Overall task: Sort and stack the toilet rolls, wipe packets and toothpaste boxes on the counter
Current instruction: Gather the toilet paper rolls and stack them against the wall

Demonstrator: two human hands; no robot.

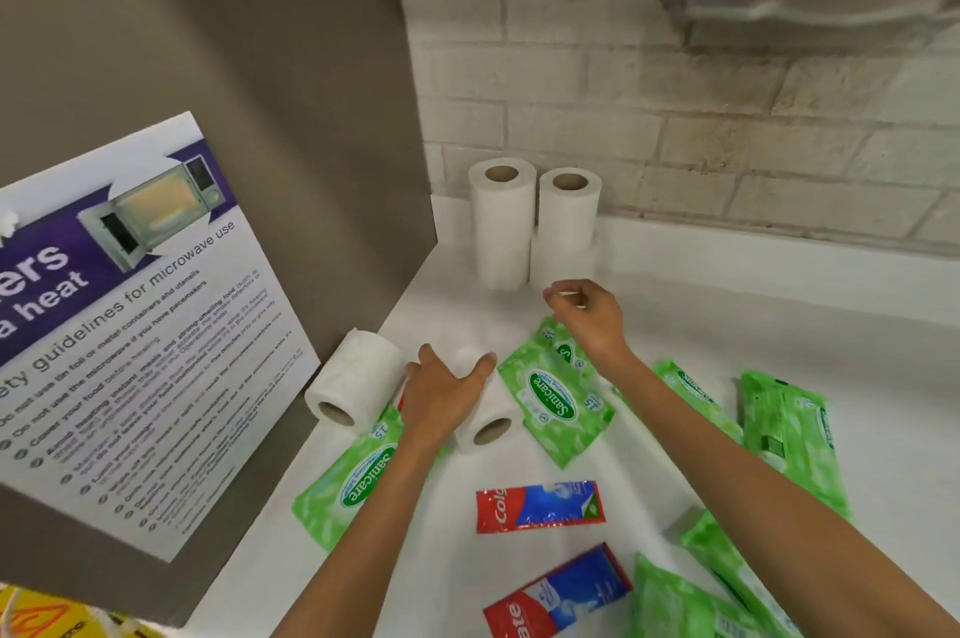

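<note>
The nearer red-and-blue cardboard toothpaste box (561, 590) and green plastic wipe packets (675, 603) beside it run off the bottom edge, and the left hand (441, 393) hides part of the lying white toilet roll (506, 408) it grips

Probably staff kitchen: microwave-guidelines poster (130, 325)

"Sanicare" on wipe packet (553, 395), "Colg" on toothpaste box (540, 506), "microwave use" on poster (130, 325)
</note>
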